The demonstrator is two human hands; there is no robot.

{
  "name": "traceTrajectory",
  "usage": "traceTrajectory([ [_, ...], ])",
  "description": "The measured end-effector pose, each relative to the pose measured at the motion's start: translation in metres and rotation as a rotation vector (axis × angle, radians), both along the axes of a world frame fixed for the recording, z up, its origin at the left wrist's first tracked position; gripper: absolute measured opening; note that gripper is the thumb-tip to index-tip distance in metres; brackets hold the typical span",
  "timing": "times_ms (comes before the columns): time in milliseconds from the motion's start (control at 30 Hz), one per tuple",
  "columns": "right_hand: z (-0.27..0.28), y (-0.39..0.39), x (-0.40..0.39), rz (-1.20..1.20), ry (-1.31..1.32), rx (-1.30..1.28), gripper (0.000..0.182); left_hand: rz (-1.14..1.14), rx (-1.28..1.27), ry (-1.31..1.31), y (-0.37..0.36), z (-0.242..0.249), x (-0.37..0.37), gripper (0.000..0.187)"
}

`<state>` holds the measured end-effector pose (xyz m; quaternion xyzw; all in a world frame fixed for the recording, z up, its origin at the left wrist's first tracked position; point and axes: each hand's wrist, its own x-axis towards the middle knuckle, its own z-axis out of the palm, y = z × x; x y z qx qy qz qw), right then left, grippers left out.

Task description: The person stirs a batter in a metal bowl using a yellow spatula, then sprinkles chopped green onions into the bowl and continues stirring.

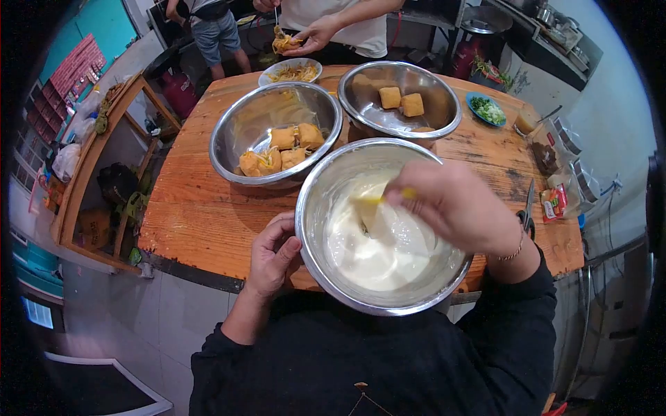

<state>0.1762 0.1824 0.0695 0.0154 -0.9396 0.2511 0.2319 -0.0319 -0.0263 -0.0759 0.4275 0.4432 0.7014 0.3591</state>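
Note:
A large steel mixing bowl [309, 274] stands at the table's near edge, with smooth off-white batter [378, 256] inside. My left hand [275, 255] grips its left side, thumb near the rim and fingers partly hidden behind the wall. Over the bowl, my right hand [451, 208] is closed around a yellow-handled stirring tool [374, 200], its lower end dipped in the batter. Motion blurs that hand, and the tool's exact kind cannot be made out. Behind, a steel bowl [222, 156] holds several stuffed tofu pieces [281, 149]. Another steel bowl [354, 104] contains brown tofu cubes [412, 105].
Across the wooden table [187, 215], a co-worker's hand [316, 36] holds a filled tofu piece beside a plate of shredded filling [295, 72]. At right are a plate of chopped greens [487, 109], a glass [527, 119], scissors [528, 208] and seasoning packets [554, 202].

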Motion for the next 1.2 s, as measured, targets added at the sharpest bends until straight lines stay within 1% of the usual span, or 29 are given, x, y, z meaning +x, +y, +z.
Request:
traceTrajectory([
  [67,0.009,-0.016,0.005,0.153,-0.163,-0.115,0.016,0.011,0.0,0.014,0.0,-0.001,-0.001,0.036],
  [100,0.013,-0.017,0.009,0.21,-0.183,-0.101,0.015,0.015,-0.003,0.017,0.0,-0.001,-0.001,0.036],
  [200,0.031,-0.007,0.026,0.077,-0.226,-0.088,0.016,-0.002,-0.015,-0.008,-0.001,0.001,-0.001,0.036],
  [233,0.035,-0.002,0.029,-0.049,-0.255,0.0,0.017,-0.011,-0.018,-0.021,-0.001,0.001,-0.001,0.036],
  [333,0.034,0.013,0.025,-0.305,-0.189,0.037,0.012,-0.027,0.003,-0.082,0.0,-0.002,0.0,0.037],
  [367,0.027,0.015,0.02,-0.307,-0.119,0.094,0.013,-0.028,0.005,-0.081,0.0,-0.002,0.001,0.037],
  [467,0.008,0.003,0.01,-0.022,-0.093,0.108,0.014,-0.023,0.005,-0.074,0.0,0.002,0.002,0.037],
  [500,0.014,-0.012,0.01,0.019,-0.166,-0.046,0.018,-0.021,0.002,-0.073,0.0,0.002,0.002,0.037],
  [600,0.029,-0.021,0.016,0.129,-0.249,-0.057,0.018,-0.013,-0.003,-0.04,-0.001,0.001,0.001,0.037],
  [633,0.03,-0.015,0.022,0.079,-0.235,-0.075,0.02,-0.012,-0.002,-0.023,-0.001,0.001,0.0,0.037],
  [733,0.035,0.009,0.029,-0.209,-0.237,0.13,0.015,-0.028,-0.014,-0.059,-0.001,0.004,0.002,0.037],
  [767,0.038,0.009,0.024,-0.358,-0.312,0.057,0.015,-0.035,-0.013,-0.081,-0.001,0.003,0.002,0.037],
  [867,0.011,0.007,0.01,-0.244,-0.062,0.127,0.013,-0.045,-0.014,-0.122,-0.001,0.003,0.003,0.037],
  [1000,0.014,-0.015,0.009,0.211,-0.19,-0.119,0.011,-0.019,-0.009,-0.096,-0.001,0.001,0.004,0.038],
  [1033,0.021,-0.017,0.011,0.275,-0.196,-0.102,0.01,-0.012,-0.007,-0.084,0.0,0.0,0.003,0.038],
  [1133,0.032,-0.006,0.027,0.132,-0.253,-0.154,0.017,-0.029,-0.006,-0.064,0.0,-0.002,0.0,0.038],
  [1167,0.035,0.001,0.029,0.007,-0.271,-0.059,0.018,-0.034,-0.006,-0.082,0.0,-0.001,0.0,0.038],
  [1200,0.037,0.006,0.026,-0.111,-0.271,-0.061,0.016,-0.039,-0.008,-0.099,-0.001,-0.001,0.001,0.038],
])
